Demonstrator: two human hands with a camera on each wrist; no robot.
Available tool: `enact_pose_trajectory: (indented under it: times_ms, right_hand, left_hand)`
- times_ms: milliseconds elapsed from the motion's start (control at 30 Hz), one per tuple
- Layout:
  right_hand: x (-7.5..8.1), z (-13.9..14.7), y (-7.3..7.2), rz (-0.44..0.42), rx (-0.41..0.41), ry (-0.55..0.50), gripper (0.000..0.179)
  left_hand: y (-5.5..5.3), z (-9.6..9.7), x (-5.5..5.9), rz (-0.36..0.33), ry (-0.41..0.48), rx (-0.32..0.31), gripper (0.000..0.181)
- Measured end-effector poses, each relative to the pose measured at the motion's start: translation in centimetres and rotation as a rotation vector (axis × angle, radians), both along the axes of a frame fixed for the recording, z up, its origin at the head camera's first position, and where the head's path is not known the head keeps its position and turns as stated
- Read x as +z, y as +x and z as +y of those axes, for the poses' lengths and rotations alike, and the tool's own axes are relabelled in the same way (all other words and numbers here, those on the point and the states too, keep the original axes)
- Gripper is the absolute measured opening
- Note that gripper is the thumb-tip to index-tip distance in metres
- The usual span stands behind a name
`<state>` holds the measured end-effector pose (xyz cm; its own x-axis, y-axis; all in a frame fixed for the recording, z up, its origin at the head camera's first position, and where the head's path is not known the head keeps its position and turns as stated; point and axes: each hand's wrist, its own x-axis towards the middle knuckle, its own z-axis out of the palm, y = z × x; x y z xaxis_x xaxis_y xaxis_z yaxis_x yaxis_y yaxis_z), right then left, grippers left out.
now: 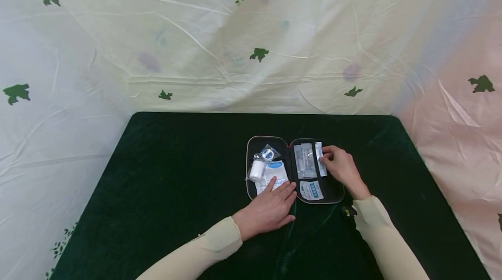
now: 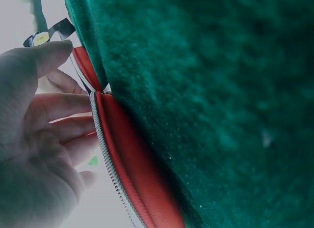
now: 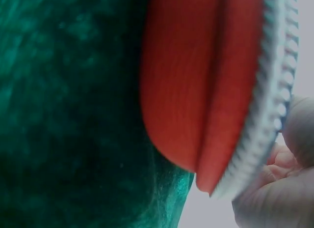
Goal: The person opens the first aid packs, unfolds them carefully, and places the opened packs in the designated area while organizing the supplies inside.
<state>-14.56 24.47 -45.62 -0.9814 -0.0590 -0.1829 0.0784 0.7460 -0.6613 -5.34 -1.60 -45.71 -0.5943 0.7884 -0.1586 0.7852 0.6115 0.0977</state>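
Observation:
A zippered first-aid case [image 1: 335, 195], black inside and red outside, lies spread open on the table. My left hand [image 1: 268, 210] rests over its front edge near the hinge, fingers extended, fingertips at a white-and-blue packet [image 1: 276, 171]. A white bandage roll [image 1: 257, 171] and a bagged roll of tape [image 1: 268, 154] share that left half. In the right half, my right hand [image 1: 342, 166] pinches the right edge of a flat white packet [image 1: 319, 158] tucked under a black strap [image 1: 315, 162]. Clear packets [image 1: 303, 160] sit beside it. The wrist views show the red shell [image 2: 132, 159] and its zipper.
Dark green velvet cloth [image 1: 176, 184] covers the table. Below the right half, a small dark item [image 1: 347, 212] with a yellow mark lies by the right sleeve. A blue-and-white packet [image 1: 311, 190] sits low in the right half. Pale printed curtains [image 1: 196, 66] surround the table.

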Motion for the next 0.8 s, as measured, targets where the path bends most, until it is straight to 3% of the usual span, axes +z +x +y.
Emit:
enact_pose_trajectory:
  times_ms: [800]
  right_hand:
    - [0.0,-0.71,-0.28,-0.007,0.05,0.059,0.039]
  left_hand:
    - [-0.03,0.05,0.03,0.007,0.007,-0.006,0.064]
